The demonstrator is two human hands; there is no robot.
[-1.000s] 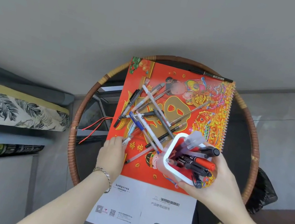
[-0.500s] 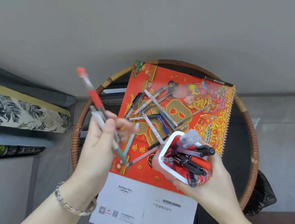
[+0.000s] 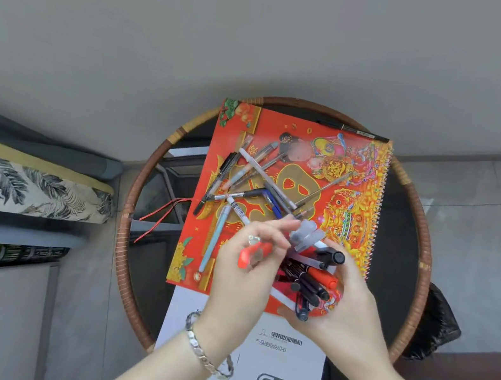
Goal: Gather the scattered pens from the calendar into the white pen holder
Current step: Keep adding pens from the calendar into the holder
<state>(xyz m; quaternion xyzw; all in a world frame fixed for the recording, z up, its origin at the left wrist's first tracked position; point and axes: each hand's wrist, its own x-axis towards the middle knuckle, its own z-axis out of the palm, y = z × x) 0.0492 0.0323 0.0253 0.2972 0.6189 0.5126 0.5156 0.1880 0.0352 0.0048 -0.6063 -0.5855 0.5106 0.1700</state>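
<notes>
A red and gold spiral calendar (image 3: pixel 362 176) lies on a round rattan-rimmed table (image 3: pixel 425 254). Several scattered pens (image 3: pixel 258 174) lie crossed on its left-centre, and a light blue pen (image 3: pixel 212 243) lies apart, lower left. My right hand (image 3: pixel 345 310) holds the white pen holder (image 3: pixel 282 296), tilted and stuffed with black and red markers (image 3: pixel 314 278). My left hand (image 3: pixel 247 276) grips a red-capped pen (image 3: pixel 252 255) along with other pens, right at the holder's mouth. Most of the holder is hidden behind my hands.
A white manual booklet (image 3: pixel 276 378) lies under the calendar's near edge. A black pen (image 3: pixel 353 131) rests along the calendar's far edge. Red cords (image 3: pixel 160 217) hang at the table's left. A leaf-print cushion (image 3: pixel 9 184) lies left, a black bag (image 3: pixel 436 323) right.
My left hand picked pens up off the calendar, raised them to the left, then swung right to the holder's mouth. The holder and right hand stayed nearly in place.
</notes>
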